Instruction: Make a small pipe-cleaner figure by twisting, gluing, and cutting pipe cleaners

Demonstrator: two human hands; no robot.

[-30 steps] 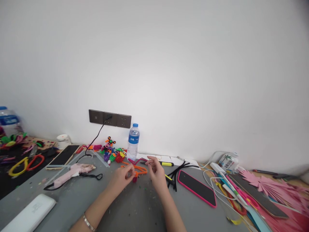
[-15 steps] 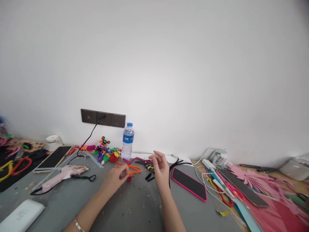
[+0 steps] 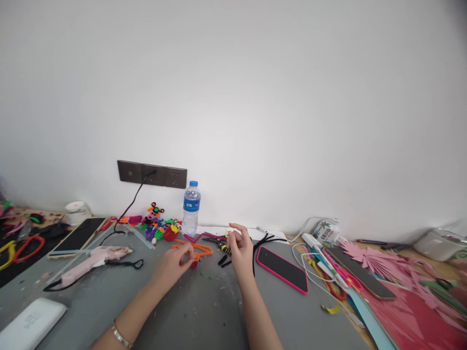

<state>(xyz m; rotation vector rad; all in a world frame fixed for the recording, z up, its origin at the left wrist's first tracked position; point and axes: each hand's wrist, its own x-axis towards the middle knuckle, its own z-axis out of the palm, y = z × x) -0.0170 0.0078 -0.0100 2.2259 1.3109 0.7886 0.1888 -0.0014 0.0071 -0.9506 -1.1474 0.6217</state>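
Note:
My left hand [image 3: 177, 262] is closed in a pinch on a small orange and red pipe cleaner piece [image 3: 195, 261], mostly hidden by the fingertips. Orange pipe cleaners [image 3: 205, 250] lie bent just beyond it. My right hand [image 3: 241, 250] is raised with its fingers loosely curled and apart; nothing shows between them. Behind it lie pliers [image 3: 225, 249] with black and yellow handles, and a magenta pipe cleaner [image 3: 199, 237]. Short black pipe cleaners [image 3: 223, 260] rest left of the right wrist, longer black ones [image 3: 263, 240] to its right.
A water bottle [image 3: 191, 209] stands by the wall near colourful pipe cleaner figures [image 3: 160, 228]. At left are a pink glue gun [image 3: 91, 262], a phone [image 3: 82, 236] and a white power bank [image 3: 32, 323]. Right are a pink-cased phone [image 3: 282, 270], cables and pink paper [image 3: 419, 311].
The view has shifted slightly. My right hand's fingers have curled in, with the thumb closer to the index finger. My left hand keeps its pinch in nearly the same place.

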